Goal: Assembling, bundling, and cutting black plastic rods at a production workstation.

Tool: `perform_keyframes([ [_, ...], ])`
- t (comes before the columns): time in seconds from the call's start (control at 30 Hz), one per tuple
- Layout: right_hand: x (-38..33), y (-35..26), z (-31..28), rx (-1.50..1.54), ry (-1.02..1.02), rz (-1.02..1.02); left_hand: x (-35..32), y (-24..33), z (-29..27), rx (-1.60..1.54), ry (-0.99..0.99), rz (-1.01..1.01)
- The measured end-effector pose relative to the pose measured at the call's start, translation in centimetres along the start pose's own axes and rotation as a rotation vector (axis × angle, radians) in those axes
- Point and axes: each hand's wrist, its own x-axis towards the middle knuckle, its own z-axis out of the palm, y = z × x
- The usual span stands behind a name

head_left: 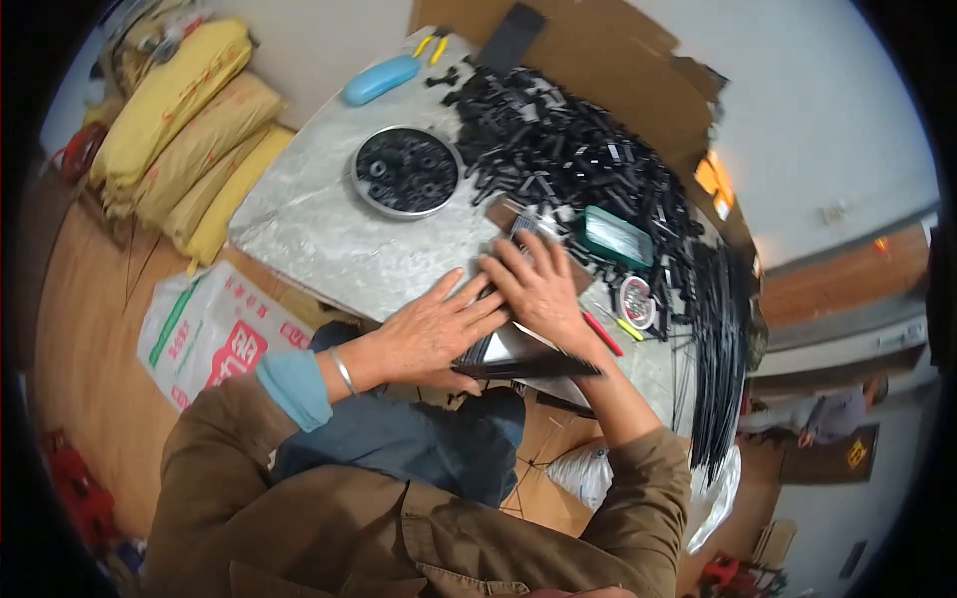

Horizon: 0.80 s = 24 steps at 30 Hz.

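Note:
My left hand [429, 331] lies flat with its fingers stretched out at the table's front edge. Its fingertips reach beside my right hand [541, 289], whose extended fingers rest over a small brown board [504, 216] and some thin dark pieces. A long dark strip-like bundle [528, 366] extends from below my left thumb to my right wrist. Whatever lies directly beneath both palms is hidden. Just right of my right hand stands a green box [588, 251] with thin pale pieces inside. A round tub of small silvery parts [637, 303] sits beside it.
Black plastic pieces [573, 140] heap across the table's back. Left of them are a round tin of black rings [407, 171], a blue case [381, 80] and yellow-handled pliers [432, 46]. Long black strips [714, 369] hang over the right edge. Yellow sacks [174, 105] are stacked at left.

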Motion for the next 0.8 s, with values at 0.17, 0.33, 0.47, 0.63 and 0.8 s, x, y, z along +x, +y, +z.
perform_keyframes([
  [0.17,0.3,1.4,-0.7,-0.035,0.060,-0.099,-0.3,0.8,-3.7,-0.124,0.066,0.219],
  [0.33,-0.8,-6.0,-12.6,1.567,-0.406,0.068,2.1,5.4,-19.7,-0.532,0.662,0.173],
  [0.47,-4.2,-9.6,-9.2,1.813,-0.553,0.146,-0.1,7.0,-17.2,-0.525,0.672,-0.175],
  [0.63,-9.0,-9.7,-4.0,1.584,-1.008,0.225,-10.6,9.0,-6.0,-0.303,0.010,-0.325],
  [0.8,-9.7,-12.9,-2.9,1.346,-1.304,0.198,-8.0,12.3,-1.9,0.156,0.265,0.029],
])
